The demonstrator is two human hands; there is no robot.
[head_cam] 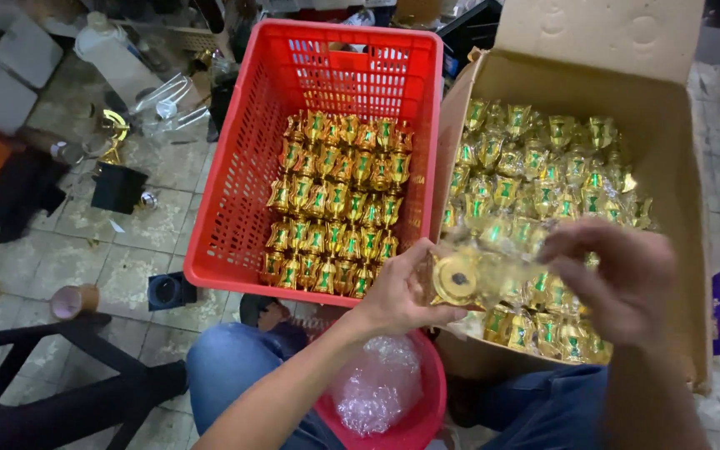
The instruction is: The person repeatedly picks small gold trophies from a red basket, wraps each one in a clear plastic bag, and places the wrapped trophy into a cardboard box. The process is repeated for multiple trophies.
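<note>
A seated person's left hand [397,296] grips a gold ornament [458,279] by its round base, fingers [417,257] curled about it, held above the near edge of a cardboard box [677,158]. The right hand [618,279], blurred, has its fingers at the clear plastic wrap [514,250] on the ornament's far end; whether they pinch it cannot be told. The box, flap raised, is filled with wrapped gold-and-green ornaments [543,192]. Just left of it stands a red plastic crate [235,192], where unwrapped gold-and-green ornaments [335,204] stand upright in neat rows. Between the person's knees, in blue jeans [239,358], sits a red basin [422,417] holding crumpled clear plastic [372,387]. All rests on a tiled floor [118,242].
</note>
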